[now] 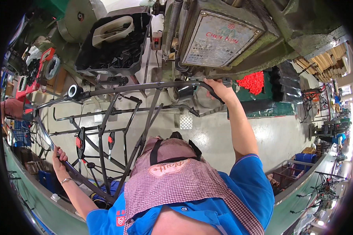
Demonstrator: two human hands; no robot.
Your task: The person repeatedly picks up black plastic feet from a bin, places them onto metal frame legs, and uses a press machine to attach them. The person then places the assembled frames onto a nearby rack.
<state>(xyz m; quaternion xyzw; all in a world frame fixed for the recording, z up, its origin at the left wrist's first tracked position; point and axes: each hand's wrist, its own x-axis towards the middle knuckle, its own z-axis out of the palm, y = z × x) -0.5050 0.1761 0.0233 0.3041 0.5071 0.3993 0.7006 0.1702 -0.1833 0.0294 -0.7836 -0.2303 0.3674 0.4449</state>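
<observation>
Black tubular metal frame [141, 85] looks joined, long red-and-black fittings [80, 143] within; left hand [60, 158] round frame's left tube, right hand [220, 89] round its bent end; what's left, unclear!

Black tubular frame [157, 85] blocks left; room over floor [210, 135], centre-right.

Plenty of bright light in here, glinting along the black tubing [137, 86] and leaving a sheen on the pale floor [211, 133]; far right, highlights burn white. Edges bow and soften toward a black rim.
</observation>
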